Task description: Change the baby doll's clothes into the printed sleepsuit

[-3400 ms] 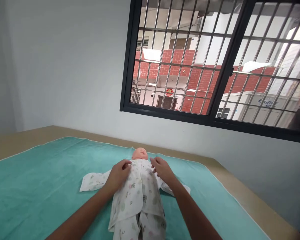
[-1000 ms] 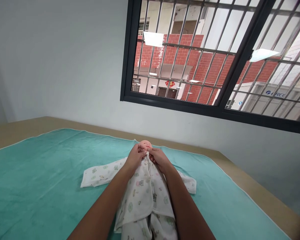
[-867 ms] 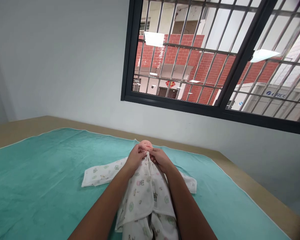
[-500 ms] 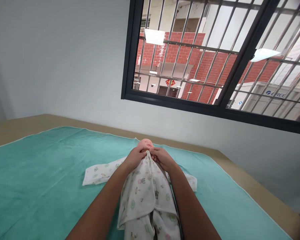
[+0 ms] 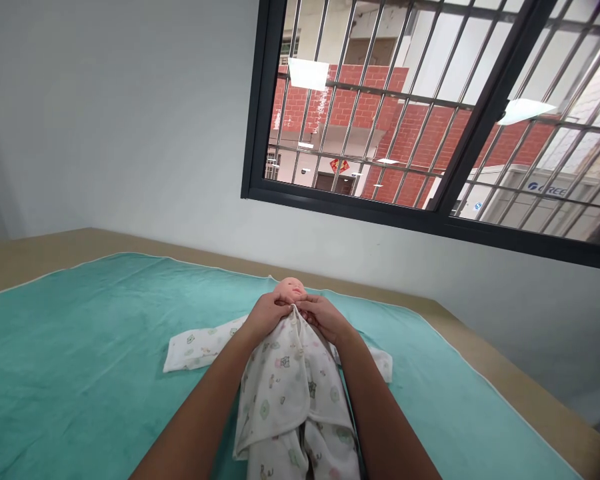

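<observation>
A baby doll (image 5: 291,291) lies on its back on a teal blanket (image 5: 80,347), head away from me. It wears a white printed baby garment (image 5: 290,387) with sleeves spread to both sides. My left hand (image 5: 265,315) and my right hand (image 5: 321,316) meet just under the doll's chin. Each pinches one edge of the garment's neckline, fingers closed on the cloth. Both forearms run along the doll's body and hide its sides.
The blanket covers a tan platform (image 5: 505,380) set against a white wall (image 5: 130,133). A black-framed barred window (image 5: 430,133) fills the upper right, with a brick building outside.
3.4 s ago both hands lay apart on the doll's chest. They have moved up and together to the neckline and closed on the garment's edges. Over the last second they barely moved.
</observation>
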Demonstrator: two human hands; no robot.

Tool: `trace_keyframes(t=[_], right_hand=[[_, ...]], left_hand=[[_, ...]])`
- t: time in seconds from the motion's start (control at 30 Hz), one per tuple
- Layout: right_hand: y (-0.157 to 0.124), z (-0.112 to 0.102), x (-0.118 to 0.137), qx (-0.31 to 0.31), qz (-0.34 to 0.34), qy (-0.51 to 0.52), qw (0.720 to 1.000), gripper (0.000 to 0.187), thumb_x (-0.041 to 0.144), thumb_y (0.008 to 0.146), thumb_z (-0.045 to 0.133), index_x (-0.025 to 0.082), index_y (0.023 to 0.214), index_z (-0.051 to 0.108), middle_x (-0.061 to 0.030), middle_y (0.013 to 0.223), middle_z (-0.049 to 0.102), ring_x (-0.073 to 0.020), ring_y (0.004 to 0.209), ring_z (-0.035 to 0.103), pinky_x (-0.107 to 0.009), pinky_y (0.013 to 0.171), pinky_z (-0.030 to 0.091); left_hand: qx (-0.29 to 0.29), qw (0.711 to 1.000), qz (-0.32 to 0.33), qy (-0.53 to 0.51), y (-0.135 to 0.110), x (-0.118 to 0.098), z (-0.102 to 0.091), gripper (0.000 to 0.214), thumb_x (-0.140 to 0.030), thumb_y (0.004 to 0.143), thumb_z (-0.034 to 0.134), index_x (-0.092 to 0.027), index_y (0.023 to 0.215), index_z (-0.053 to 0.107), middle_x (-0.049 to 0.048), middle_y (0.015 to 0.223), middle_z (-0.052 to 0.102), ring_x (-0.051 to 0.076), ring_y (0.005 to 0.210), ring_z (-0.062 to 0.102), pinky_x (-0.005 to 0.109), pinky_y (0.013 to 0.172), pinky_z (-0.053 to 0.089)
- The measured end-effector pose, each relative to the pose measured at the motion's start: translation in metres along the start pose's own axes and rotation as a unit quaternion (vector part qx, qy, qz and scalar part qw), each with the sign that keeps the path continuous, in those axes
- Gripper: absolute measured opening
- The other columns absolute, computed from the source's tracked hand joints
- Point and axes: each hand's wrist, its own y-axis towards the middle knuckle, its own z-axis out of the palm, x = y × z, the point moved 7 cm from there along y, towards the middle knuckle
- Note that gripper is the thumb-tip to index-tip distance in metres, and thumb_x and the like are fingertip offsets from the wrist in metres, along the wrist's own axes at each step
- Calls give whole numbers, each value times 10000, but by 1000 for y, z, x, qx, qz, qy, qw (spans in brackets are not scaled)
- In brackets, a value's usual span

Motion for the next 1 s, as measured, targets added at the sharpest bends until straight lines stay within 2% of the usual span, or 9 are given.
trace_keyframes(t=[0.17, 0.33, 0.6, 0.8, 1.0], right_hand=[[-5, 9, 8, 18, -14, -30, 999, 245, 306, 695, 721, 156, 882, 669, 49, 625, 533, -63, 543, 414, -189, 501, 306], [-9, 14, 14, 32, -21, -53, 998, 340, 243, 675, 715, 184, 1006, 665, 54, 669, 527, -67, 560, 394, -194, 497, 279], [-8, 14, 13, 41, -36, -52, 997, 402, 152, 628, 678, 196, 1027, 659, 47, 730, 533, -61, 555, 385, -197, 485, 274], [-7, 12, 13, 35, -29, -47, 998, 352, 169, 630, 674, 169, 981, 644, 52, 702, 525, -56, 535, 391, -196, 461, 272], [-4, 8, 10, 19, -33, -54, 998, 326, 206, 643, 699, 159, 958, 630, 48, 673, 513, -61, 539, 409, -191, 464, 294]], left_hand=[[-24, 999, -21, 4, 1, 1, 0, 203, -360, 729, 603, -170, 658, 612, -6, 640, 632, 162, 650, 565, 255, 598, 385], [-64, 997, -34, -1, 3, 6, 2, 58, -222, 678, 613, -178, 693, 579, 6, 714, 658, 173, 724, 602, 252, 628, 405], [-74, 996, -40, -22, -1, 2, -1, 179, -123, 615, 611, -179, 785, 613, 12, 744, 683, 179, 743, 625, 249, 622, 425], [-94, 993, -56, -49, -1, 11, -1, 235, -90, 594, 583, -177, 811, 603, 6, 724, 664, 161, 693, 601, 249, 614, 408], [-74, 987, -66, -126, 0, 19, 1, 254, -110, 605, 587, -169, 852, 583, 13, 736, 670, 151, 683, 619, 249, 631, 444]])
